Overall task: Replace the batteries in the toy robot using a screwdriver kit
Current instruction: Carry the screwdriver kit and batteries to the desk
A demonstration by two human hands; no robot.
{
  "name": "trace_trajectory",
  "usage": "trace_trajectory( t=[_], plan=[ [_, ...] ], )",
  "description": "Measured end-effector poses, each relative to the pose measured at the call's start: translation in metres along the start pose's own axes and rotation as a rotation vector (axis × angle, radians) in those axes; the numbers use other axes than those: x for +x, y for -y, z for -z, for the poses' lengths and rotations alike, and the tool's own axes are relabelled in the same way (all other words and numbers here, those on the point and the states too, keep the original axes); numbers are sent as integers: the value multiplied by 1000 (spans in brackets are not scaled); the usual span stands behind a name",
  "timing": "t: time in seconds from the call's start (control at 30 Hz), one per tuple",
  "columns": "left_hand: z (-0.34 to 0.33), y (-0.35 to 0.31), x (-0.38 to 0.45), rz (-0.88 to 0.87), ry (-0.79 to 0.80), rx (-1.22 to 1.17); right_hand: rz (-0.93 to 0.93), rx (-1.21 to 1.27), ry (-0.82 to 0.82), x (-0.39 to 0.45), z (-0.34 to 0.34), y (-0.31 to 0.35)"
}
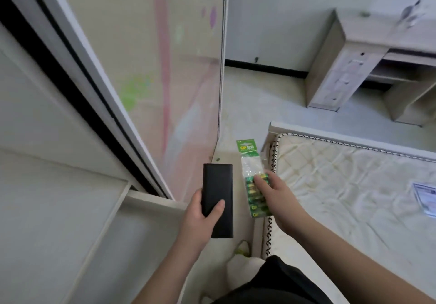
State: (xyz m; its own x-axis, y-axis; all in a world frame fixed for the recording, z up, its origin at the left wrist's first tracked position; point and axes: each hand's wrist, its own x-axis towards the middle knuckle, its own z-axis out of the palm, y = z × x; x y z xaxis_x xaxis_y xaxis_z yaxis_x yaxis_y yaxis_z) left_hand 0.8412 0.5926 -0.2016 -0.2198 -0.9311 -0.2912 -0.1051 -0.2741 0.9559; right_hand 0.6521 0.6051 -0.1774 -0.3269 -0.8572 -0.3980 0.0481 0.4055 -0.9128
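Left hand grips flat matte black case; right hand pinches crinkly clear-green battery pack.

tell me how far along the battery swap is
Early. Supplies look fetched: the left hand holds a closed black case, likely the screwdriver kit, and the right hand pinches a green battery pack, apparently unopened. No toy robot is in view, so unscrewing, swapping and closing all remain.

Bedroom interior. A glossy sliding wardrobe door (faint pink and green reflections) fills the left. A bare quilted mattress lies lower right; a pale wooden desk stands against the far wall, on a light floor.
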Motion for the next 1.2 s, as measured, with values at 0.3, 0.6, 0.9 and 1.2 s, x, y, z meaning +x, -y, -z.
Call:
trace_trajectory(
  t=[0.3, 0.6, 0.9, 1.2],
  plan=[
    [-75, -34, 90, 36, 56, -73, 17, 89, -140, 68, 59, 23],
    [-133, -70, 168, 74, -2, -123, -8, 142, -168, 155, 115, 58],
    [-180, -102, 243, 75, 15, -88, -11, 168, -187, 220, 159, 74],
    [-208, -138, 333, 52, 138, -61, -9, 201, -229, 285, 175, 100]
  ],
)
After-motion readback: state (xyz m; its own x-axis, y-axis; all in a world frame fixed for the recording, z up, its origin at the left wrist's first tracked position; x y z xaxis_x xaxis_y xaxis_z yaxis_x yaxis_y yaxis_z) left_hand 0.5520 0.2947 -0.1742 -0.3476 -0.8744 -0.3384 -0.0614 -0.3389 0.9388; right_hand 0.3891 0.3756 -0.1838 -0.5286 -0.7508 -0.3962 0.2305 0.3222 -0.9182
